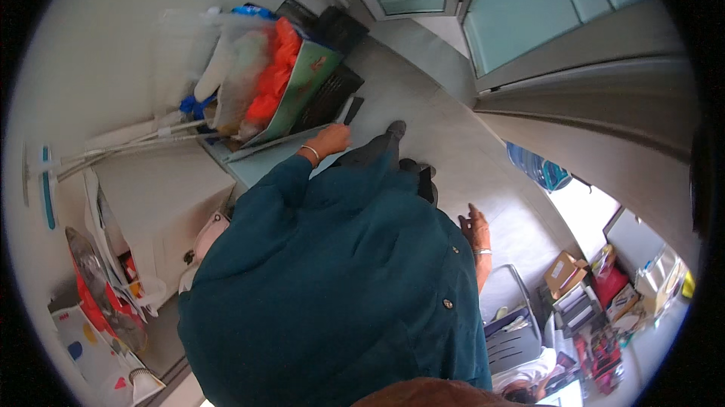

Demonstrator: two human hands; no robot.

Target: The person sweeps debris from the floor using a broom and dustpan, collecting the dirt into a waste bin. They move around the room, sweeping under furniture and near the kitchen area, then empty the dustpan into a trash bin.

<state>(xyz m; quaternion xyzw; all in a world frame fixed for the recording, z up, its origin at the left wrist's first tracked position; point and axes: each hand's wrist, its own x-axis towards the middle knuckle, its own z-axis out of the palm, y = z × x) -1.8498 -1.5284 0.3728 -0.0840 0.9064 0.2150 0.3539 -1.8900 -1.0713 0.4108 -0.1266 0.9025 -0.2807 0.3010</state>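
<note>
My left hand, with a pale bangle at the wrist, is out beside the shelf on the left, its fingers curled. A narrow black and light-coloured object sticks out from its fingertips; its kind cannot be told. Beside that hand stands a green printed box or bag with a bright red plastic bag and cloudy clear plastic. My right hand, also with a bangle, hangs low over the tiled floor, its fingers apart and nothing seen in it. My dark teal top covers the middle of the view.
Framed frosted-glass doors stand ahead. On the left are a white box or cabinet and stuffed bags. A grey slotted chair, a cardboard box and a person in white are at lower right.
</note>
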